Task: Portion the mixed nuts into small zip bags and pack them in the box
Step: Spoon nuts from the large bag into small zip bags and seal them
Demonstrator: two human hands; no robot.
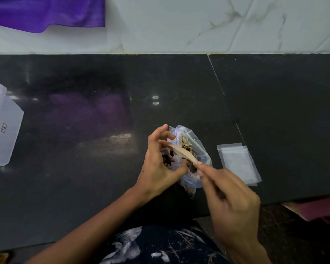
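1. Your left hand point(157, 164) holds a small clear bag of mixed nuts point(167, 159) against its palm. The thumb curls in along the near side, and the other fingers arch up over the far side, spread and bent.
2. Your right hand point(231, 202) pinches the near end of a flat wooden spoon point(183, 153) between the thumb and fingertips. The remaining fingers are folded into the palm.
3. The spoon slants from that pinch up and to the left. Its far end lies at the mouth of the small bag, just under your left fingers.
4. A larger clear zip bag point(194, 149) with a blue strip along its edge sits on the dark counter point(84, 130), directly behind and to the right of your left hand. Pale and dark nuts show through the plastic, and its near corner reaches towards the counter's near edge.
5. A small stack of empty flat zip bags point(239, 163) lies on the counter just to the right of the larger bag, apart from both hands.
6. A translucent plastic box point(2, 126) stands at the far left edge of the view, well apart from the bags. Only part of it shows, with a bit of red at its top.
7. A marbled white wall point(198, 25) rises behind the counter, and a purple cloth point(46, 12) hangs at its upper left.
8. Dark patterned clothing point(160, 244) shows near the bottom between your forearms.
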